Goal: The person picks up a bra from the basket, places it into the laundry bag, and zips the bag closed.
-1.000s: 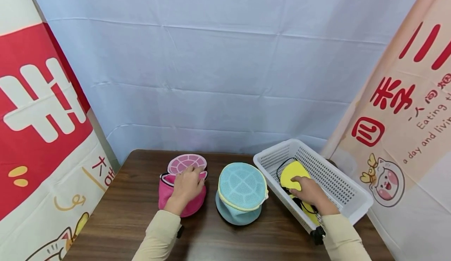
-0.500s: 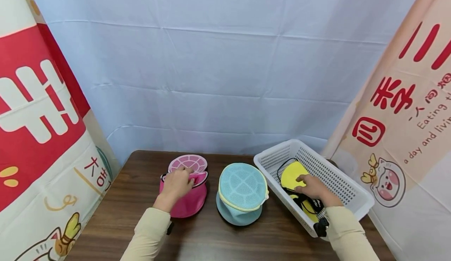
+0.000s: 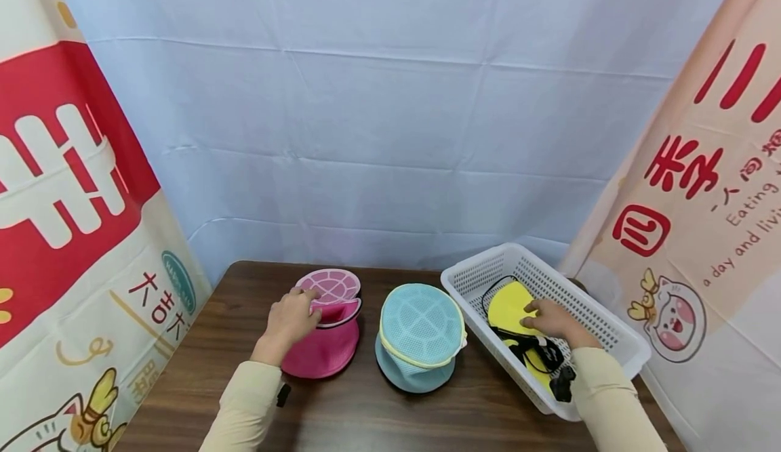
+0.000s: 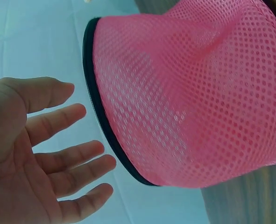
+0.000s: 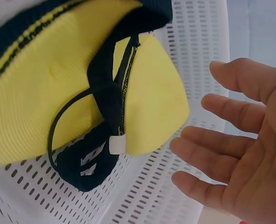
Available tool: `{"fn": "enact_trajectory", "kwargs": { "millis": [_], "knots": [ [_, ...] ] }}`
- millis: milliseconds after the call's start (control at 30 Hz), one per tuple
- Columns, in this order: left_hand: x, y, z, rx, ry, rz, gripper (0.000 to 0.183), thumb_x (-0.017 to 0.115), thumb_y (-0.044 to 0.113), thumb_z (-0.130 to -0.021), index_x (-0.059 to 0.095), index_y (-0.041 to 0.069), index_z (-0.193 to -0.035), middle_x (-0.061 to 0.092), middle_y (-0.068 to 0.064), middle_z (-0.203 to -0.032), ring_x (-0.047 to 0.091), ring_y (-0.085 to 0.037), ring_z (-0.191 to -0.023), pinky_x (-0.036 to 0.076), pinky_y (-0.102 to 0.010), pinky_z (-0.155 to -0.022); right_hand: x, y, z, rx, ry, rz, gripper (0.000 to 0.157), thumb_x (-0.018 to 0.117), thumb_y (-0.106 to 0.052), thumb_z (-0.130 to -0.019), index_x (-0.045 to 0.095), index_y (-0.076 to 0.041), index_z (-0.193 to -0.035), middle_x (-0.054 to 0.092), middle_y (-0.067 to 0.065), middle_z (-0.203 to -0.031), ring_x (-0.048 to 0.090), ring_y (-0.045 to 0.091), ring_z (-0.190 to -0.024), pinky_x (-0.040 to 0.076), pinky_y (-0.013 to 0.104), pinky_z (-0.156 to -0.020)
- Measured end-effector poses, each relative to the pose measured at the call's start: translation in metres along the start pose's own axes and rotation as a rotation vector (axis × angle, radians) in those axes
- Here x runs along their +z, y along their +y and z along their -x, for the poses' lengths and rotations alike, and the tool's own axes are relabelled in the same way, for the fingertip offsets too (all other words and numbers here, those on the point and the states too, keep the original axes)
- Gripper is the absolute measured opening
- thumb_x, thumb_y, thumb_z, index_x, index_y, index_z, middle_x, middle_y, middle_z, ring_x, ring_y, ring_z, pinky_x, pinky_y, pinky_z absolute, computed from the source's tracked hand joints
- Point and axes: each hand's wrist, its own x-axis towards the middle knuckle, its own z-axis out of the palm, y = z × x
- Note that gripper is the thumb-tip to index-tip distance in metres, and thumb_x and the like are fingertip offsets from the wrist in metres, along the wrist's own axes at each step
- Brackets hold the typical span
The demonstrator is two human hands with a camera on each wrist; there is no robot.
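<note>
A pink mesh laundry bag (image 3: 320,356) stands on the table with its round lid (image 3: 334,282) folded back. My left hand (image 3: 291,318) hovers at its upper left. In the left wrist view the loosely spread fingers of the left hand (image 4: 58,158) are apart from the dark-edged rim of the bag (image 4: 184,102). A yellow fabric item (image 3: 509,303) with black straps and cord lies in the white perforated basket (image 3: 588,313). Over the basket my right hand (image 3: 552,320) is relaxed. In the right wrist view its fingers are apart from the yellow item (image 5: 159,102).
Between the two hands stands a light blue mesh laundry bag (image 3: 422,323) with a yellow-edged lid on top. The brown wooden table (image 3: 366,415) ends at a pale curtain (image 3: 390,133) behind. Printed cloths hang at both sides.
My left hand has moved left, off the pink bag's opening, and the bag's rim shows more. My right hand has drawn back slightly to the right, exposing more of the yellow item and black straps.
</note>
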Motion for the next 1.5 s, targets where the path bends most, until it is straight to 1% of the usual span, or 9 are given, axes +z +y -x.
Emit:
{"fn": "enact_trajectory", "kwargs": {
  "millis": [433,600,800,1033,1100,1167,1267,1400,1500],
  "knots": [
    [0.004,-0.02,0.004,-0.109,0.025,0.023,0.034,0.065,0.021,-0.082,0.066,0.006,-0.112,0.046,-0.029,-0.119,0.048,-0.045,-0.103,0.041,-0.059,-0.074,-0.006,0.016,-0.009,0.069,-0.009,-0.031,0.049,0.058,-0.016,-0.088,0.047,0.02,-0.119,0.046,0.038,-0.119,0.045,0.052,-0.106,0.044,0.054,-0.078],
    [0.011,-0.03,0.002,-0.162,0.001,0.102,0.039,0.065,0.024,-0.082,0.063,0.005,-0.116,0.047,-0.029,-0.116,0.051,-0.045,-0.099,0.042,-0.06,-0.073,-0.006,0.026,-0.014,0.097,-0.007,-0.047,0.049,0.056,-0.016,-0.09,0.046,0.021,-0.121,0.045,0.038,-0.121,0.042,0.053,-0.108,0.042,0.056,-0.08],
    [0.016,-0.04,0.0,-0.228,-0.049,0.224,0.049,0.066,0.025,-0.082,0.057,0.0,-0.123,0.05,-0.029,-0.11,0.051,-0.043,-0.099,0.043,-0.055,-0.076,-0.004,0.035,-0.015,0.152,-0.038,-0.16,0.052,0.055,-0.019,-0.091,0.042,0.02,-0.123,0.038,0.04,-0.125,0.04,0.055,-0.109,0.042,0.059,-0.078],
    [0.016,-0.044,0.002,-0.268,-0.02,0.3,0.044,0.063,0.02,-0.084,0.057,-0.002,-0.122,0.05,-0.029,-0.11,0.048,-0.042,-0.102,0.041,-0.055,-0.081,0.001,0.045,-0.016,0.248,-0.081,-0.252,0.061,0.056,-0.023,-0.091,0.034,0.021,-0.128,0.029,0.043,-0.129,0.033,0.057,-0.114,0.041,0.062,-0.079],
    [0.018,-0.046,0.002,-0.274,-0.015,0.325,0.042,0.062,0.019,-0.084,0.058,-0.002,-0.12,0.052,-0.03,-0.11,0.047,-0.043,-0.104,0.04,-0.056,-0.083,0.002,0.047,-0.016,0.249,-0.092,-0.267,0.066,0.055,-0.024,-0.092,0.028,0.023,-0.13,0.031,0.042,-0.128,0.038,0.055,-0.11,0.043,0.06,-0.078],
    [0.021,-0.05,0.002,-0.267,-0.006,0.36,0.039,0.061,0.019,-0.085,0.059,-0.003,-0.117,0.054,-0.03,-0.11,0.047,-0.045,-0.104,0.039,-0.056,-0.084,0.005,0.048,-0.016,0.261,-0.097,-0.317,0.065,0.054,-0.024,-0.092,0.028,0.021,-0.131,0.036,0.039,-0.121,0.048,0.046,-0.095,0.045,0.056,-0.075],
    [0.032,-0.061,0.001,-0.244,0.009,0.382,0.037,0.062,0.021,-0.085,0.062,-0.002,-0.113,0.057,-0.029,-0.107,0.048,-0.046,-0.101,0.04,-0.054,-0.082,0.01,0.051,-0.017,0.281,-0.089,-0.387,0.063,0.054,-0.022,-0.092,0.028,0.018,-0.133,0.041,0.031,-0.111,0.046,0.029,-0.075,0.044,0.049,-0.07],
    [0.036,-0.065,0.001,-0.25,-0.051,0.394,0.033,0.061,0.019,-0.084,0.063,-0.005,-0.107,0.06,-0.025,-0.102,0.052,-0.043,-0.097,0.042,-0.05,-0.082,0.017,0.057,-0.018,0.298,-0.075,-0.467,0.056,0.052,-0.02,-0.093,0.032,0.016,-0.132,0.045,0.028,-0.113,0.046,0.022,-0.074,0.046,0.042,-0.067],
    [0.033,-0.061,0.002,-0.283,-0.128,0.407,0.03,0.058,0.012,-0.083,0.062,-0.009,-0.103,0.061,-0.023,-0.098,0.054,-0.038,-0.093,0.043,-0.048,-0.081,0.02,0.06,-0.02,0.324,-0.049,-0.547,0.047,0.051,-0.016,-0.093,0.043,0.017,-0.125,0.056,0.022,-0.1,0.049,0.019,-0.068,0.047,0.037,-0.062]
  ]
}}
